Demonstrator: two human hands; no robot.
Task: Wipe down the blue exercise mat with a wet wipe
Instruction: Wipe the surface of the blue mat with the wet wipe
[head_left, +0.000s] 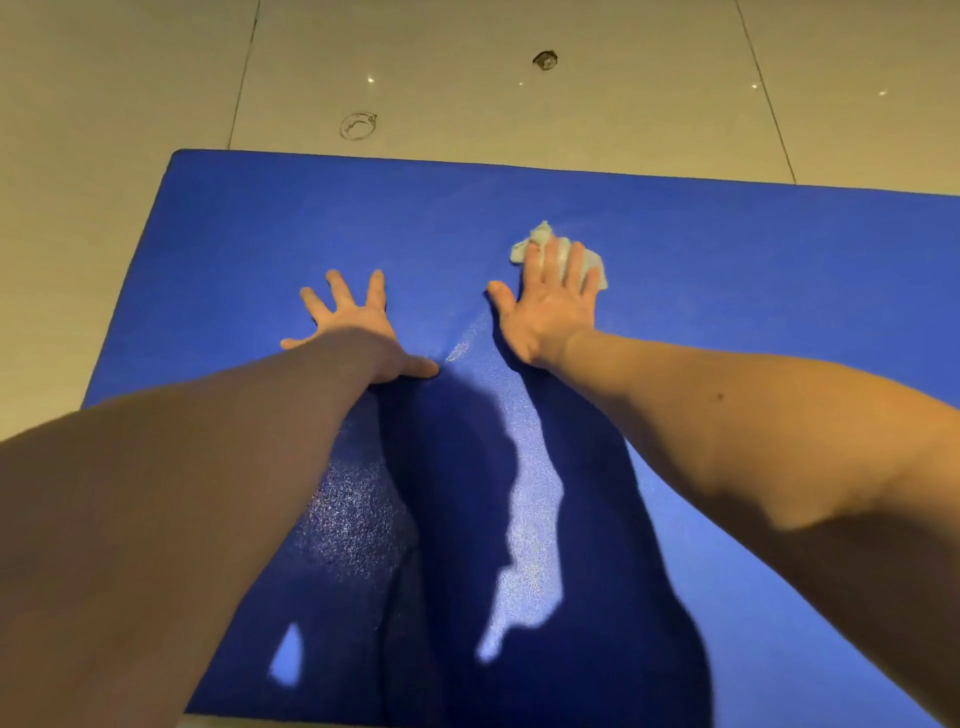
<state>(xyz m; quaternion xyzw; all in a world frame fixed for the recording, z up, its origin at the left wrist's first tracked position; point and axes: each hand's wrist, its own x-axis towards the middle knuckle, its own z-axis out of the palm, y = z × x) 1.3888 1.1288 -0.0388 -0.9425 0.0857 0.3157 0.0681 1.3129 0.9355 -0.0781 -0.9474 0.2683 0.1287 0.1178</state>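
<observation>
The blue exercise mat lies flat on the floor and fills most of the view. My right hand is stretched out on it with straight fingers, pressing a crumpled white wet wipe against the mat near its far edge. The wipe shows beyond and beside my fingertips. My left hand lies flat on the mat to the left, fingers spread, holding nothing. Both forearms reach forward over the mat and cast dark shadows on it.
Beige floor tiles surround the mat at the far side and left. Two small round marks sit on the tiles, one near the mat's far edge and one farther back. The mat's left corner is rounded.
</observation>
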